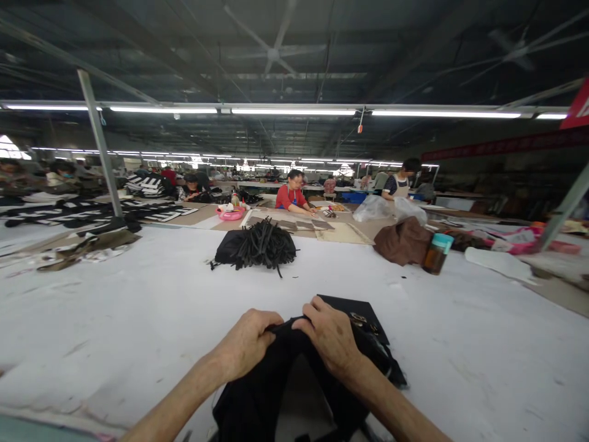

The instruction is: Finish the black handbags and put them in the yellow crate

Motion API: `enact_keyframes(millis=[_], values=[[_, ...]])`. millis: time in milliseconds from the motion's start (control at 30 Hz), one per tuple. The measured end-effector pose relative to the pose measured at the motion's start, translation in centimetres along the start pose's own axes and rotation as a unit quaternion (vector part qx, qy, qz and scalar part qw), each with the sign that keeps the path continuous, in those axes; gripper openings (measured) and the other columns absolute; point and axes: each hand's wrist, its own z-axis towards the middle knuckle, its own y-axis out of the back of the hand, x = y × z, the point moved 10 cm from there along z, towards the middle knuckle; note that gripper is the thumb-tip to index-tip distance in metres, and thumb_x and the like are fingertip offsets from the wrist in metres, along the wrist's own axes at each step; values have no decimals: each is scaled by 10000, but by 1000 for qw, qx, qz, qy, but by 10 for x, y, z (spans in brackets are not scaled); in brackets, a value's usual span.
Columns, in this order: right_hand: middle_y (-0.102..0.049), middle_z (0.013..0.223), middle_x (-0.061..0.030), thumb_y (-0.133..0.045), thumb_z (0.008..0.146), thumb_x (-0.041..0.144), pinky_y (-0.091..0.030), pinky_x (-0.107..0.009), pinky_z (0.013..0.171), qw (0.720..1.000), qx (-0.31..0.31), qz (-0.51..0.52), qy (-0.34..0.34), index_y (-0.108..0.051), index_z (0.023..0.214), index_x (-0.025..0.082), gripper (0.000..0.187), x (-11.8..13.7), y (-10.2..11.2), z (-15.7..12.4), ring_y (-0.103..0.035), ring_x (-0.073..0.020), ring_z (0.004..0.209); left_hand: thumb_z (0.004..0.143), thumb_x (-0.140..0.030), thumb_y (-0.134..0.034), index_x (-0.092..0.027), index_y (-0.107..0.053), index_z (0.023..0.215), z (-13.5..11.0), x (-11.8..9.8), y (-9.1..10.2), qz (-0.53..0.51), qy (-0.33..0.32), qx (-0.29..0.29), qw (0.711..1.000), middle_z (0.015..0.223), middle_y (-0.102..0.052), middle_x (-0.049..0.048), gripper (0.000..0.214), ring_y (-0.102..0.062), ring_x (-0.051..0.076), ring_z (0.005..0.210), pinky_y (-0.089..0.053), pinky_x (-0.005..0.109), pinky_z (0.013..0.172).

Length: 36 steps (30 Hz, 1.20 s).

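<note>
A black fabric piece [271,393] lies bunched on the white table [115,319] in front of me. My left hand [246,344] is closed on its upper edge. Close beside it, my right hand [329,334] pinches the same edge with curled fingers. Under and behind my right hand sits a flat black piece with small metal fittings [359,316]. Further back on the table rests a heap of black strips [260,245] on dark cloth.
A brown bag [400,240] and a jar with a teal lid [437,252] stand at the right rear, next to clear plastic bags [386,209]. Other people work at tables behind, one in red [291,193]. A metal post [99,141] rises at left.
</note>
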Motion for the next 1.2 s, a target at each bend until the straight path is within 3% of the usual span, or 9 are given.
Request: enact_keyframes(millis=[200, 333, 467, 567, 733, 867, 1067, 1200], values=[[-547, 725, -2, -422, 858, 363, -291, -237, 567, 1000, 6, -5, -9, -545, 694, 213, 255, 1, -1, 1, -502, -127, 644, 694, -214, -457, -195, -531, 741, 12, -3, -2, 210, 57, -33, 976, 683, -588, 21, 89, -546, 178, 655, -344, 243, 558], [-545, 736, -11, -436, 841, 410, -287, -247, 567, 1000, 11, 0, -16, -554, 698, 207, 275, 0, 0, -1, -510, -132, 653, 672, -292, -535, -199, -523, 867, 13, -4, -6, 300, 67, -5, 952, 732, -608, 47, 216, -575, 238, 685, -363, 284, 574], [-551, 747, -15, -447, 834, 416, -285, -248, 572, 1000, 16, 6, 2, -560, 706, 207, 270, 1, -2, -1, -507, -134, 671, 727, -254, -490, -218, -527, 779, 10, 0, -2, 258, 33, 4, 966, 687, -597, 7, 74, -562, 179, 665, -342, 240, 552], [-554, 747, -14, -429, 845, 409, -280, -248, 578, 1000, 10, 8, 14, -558, 702, 211, 276, 4, -4, 0, -501, -137, 678, 761, -261, -462, -220, -526, 739, 9, 1, -1, 234, 1, 15, 972, 642, -585, -2, 79, -556, 166, 648, -332, 230, 535], [-559, 734, -13, -467, 816, 413, -263, -255, 558, 1000, 1, -13, -14, -564, 681, 208, 264, 3, -6, 5, -517, -147, 680, 791, -230, -401, -176, -541, 822, 15, -2, -6, 340, 40, -22, 939, 724, -613, 82, 153, -586, 244, 692, -376, 321, 596], [-564, 719, -17, -483, 808, 400, -268, -259, 559, 999, 0, -19, -25, -570, 673, 201, 256, 3, -5, 4, -527, -144, 665, 741, -189, -469, -146, -526, 906, 24, -10, -19, 347, 37, -10, 937, 789, -610, 108, 180, -586, 260, 751, -398, 359, 667], [-570, 718, -13, -455, 830, 435, -269, -248, 533, 1000, 12, -8, -14, -573, 688, 203, 296, 0, -5, 2, -535, -132, 656, 790, -221, -369, -169, -594, 743, 29, -7, -8, 323, 32, 9, 946, 709, -620, 103, 236, -585, 241, 701, -385, 307, 604], [-570, 697, 9, -384, 868, 430, -272, -237, 519, 999, 46, 15, 18, -571, 672, 206, 351, -5, -7, 8, -522, -106, 601, 772, -263, -405, -184, -590, 624, 28, -6, 2, 267, 10, 5, 964, 606, -598, 54, 250, -546, 181, 620, -332, 255, 543]])
